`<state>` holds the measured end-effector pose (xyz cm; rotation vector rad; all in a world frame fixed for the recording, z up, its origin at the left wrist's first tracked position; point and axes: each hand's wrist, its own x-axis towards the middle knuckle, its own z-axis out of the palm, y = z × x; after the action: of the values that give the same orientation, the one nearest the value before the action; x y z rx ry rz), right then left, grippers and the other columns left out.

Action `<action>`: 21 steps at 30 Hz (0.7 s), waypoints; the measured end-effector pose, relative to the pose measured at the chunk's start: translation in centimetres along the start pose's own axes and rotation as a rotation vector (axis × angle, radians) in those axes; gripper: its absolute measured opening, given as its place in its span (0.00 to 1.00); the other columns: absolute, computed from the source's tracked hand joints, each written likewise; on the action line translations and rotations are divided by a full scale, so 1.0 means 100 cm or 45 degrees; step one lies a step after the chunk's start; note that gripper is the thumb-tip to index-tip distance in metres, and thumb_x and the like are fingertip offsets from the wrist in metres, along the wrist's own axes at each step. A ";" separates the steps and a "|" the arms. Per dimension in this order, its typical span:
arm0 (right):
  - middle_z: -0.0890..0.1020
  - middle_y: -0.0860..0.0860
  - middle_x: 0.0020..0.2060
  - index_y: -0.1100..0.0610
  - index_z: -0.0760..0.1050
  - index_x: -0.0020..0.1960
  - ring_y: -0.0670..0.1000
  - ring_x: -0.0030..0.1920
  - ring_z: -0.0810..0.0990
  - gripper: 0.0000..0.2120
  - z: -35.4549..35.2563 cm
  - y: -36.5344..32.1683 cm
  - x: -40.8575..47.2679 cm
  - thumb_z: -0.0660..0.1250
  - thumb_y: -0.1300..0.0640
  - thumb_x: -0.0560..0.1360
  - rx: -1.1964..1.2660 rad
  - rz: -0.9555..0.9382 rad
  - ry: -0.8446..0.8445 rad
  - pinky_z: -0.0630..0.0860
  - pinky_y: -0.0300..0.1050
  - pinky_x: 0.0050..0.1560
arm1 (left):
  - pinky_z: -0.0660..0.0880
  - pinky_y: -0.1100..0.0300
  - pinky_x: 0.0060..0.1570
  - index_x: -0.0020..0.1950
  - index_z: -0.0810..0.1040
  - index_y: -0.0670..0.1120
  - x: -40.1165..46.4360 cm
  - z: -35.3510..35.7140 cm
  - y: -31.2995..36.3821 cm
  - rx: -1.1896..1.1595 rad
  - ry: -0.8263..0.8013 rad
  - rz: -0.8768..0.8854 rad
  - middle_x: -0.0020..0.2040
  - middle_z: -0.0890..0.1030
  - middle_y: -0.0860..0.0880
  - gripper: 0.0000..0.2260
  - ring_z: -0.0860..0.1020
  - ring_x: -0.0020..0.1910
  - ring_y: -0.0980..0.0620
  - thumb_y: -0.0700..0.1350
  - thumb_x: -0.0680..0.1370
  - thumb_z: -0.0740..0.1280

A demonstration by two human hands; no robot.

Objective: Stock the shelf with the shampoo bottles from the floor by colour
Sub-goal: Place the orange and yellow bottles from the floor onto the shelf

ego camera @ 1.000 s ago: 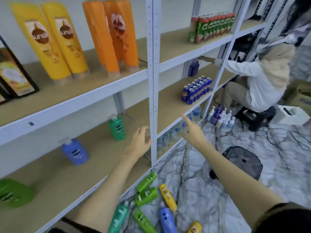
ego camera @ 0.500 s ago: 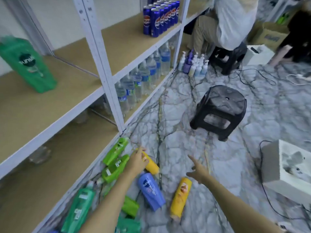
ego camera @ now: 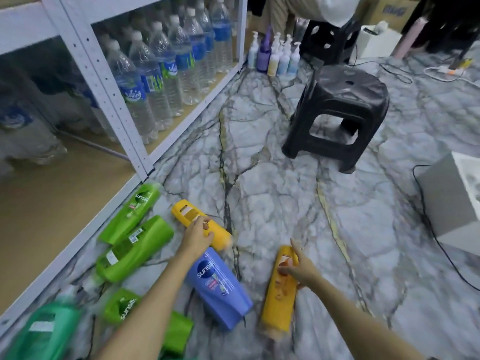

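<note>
Shampoo bottles lie on the marble floor beside the shelf. My left hand (ego camera: pixel 197 236) rests on a yellow bottle (ego camera: pixel 185 213), fingers curled over its top and thumb at its side. My right hand (ego camera: pixel 298 268) lies with straight, spread fingers on a second yellow bottle (ego camera: pixel 279 307). A blue bottle (ego camera: pixel 218 284) lies between my arms. Left of it are light green bottles (ego camera: pixel 132 211) (ego camera: pixel 135 248) (ego camera: pixel 122 307) and a blurred darker green bottle (ego camera: pixel 44 331). The bottom shelf board (ego camera: pixel 52 211) is bare close to me.
A white shelf post (ego camera: pixel 104 81) stands in front of rows of water bottles (ego camera: pixel 155 81). A black plastic stool (ego camera: pixel 340 113) stands on the floor ahead. A white box (ego camera: pixel 452 198) with a cable is at right. Pump bottles (ego camera: pixel 275 55) stand farther back, near a seated person.
My view has dropped from the upper shelves to the floor. Both hands came down from shelf height; the left now lies on one yellow bottle and the right on the other.
</note>
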<state>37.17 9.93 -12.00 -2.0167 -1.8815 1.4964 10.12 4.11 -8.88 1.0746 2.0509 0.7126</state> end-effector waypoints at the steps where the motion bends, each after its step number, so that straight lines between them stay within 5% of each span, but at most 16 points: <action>1: 0.57 0.55 0.75 0.50 0.46 0.76 0.57 0.72 0.62 0.45 0.000 -0.001 0.003 0.72 0.59 0.70 0.039 -0.017 -0.024 0.69 0.48 0.63 | 0.74 0.49 0.54 0.62 0.69 0.41 0.002 0.002 -0.003 -0.018 0.010 -0.008 0.57 0.74 0.40 0.16 0.74 0.54 0.41 0.36 0.75 0.65; 8: 0.71 0.55 0.55 0.50 0.62 0.69 0.57 0.52 0.75 0.37 -0.004 -0.016 0.009 0.76 0.61 0.65 0.113 -0.018 -0.022 0.78 0.55 0.52 | 0.73 0.52 0.51 0.64 0.68 0.41 0.003 -0.001 -0.005 -0.092 0.061 -0.100 0.58 0.73 0.40 0.16 0.74 0.54 0.42 0.36 0.76 0.64; 15: 0.70 0.51 0.54 0.48 0.61 0.70 0.51 0.48 0.74 0.34 -0.020 -0.071 0.017 0.73 0.59 0.69 0.051 -0.397 0.012 0.72 0.35 0.36 | 0.70 0.57 0.42 0.63 0.68 0.41 0.022 -0.006 -0.010 -0.175 0.228 -0.276 0.60 0.71 0.35 0.18 0.74 0.50 0.40 0.35 0.74 0.65; 21: 0.73 0.50 0.51 0.42 0.61 0.66 0.48 0.42 0.77 0.31 -0.035 -0.102 0.025 0.72 0.57 0.70 0.012 -0.597 0.025 0.75 0.34 0.36 | 0.72 0.48 0.58 0.70 0.63 0.44 0.038 -0.006 -0.021 -0.219 0.262 -0.458 0.65 0.71 0.38 0.28 0.72 0.62 0.38 0.45 0.73 0.70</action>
<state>31.00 16.75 -5.77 -1.4322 -2.1322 1.3429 7.12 6.26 -11.29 0.5331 2.2284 0.8190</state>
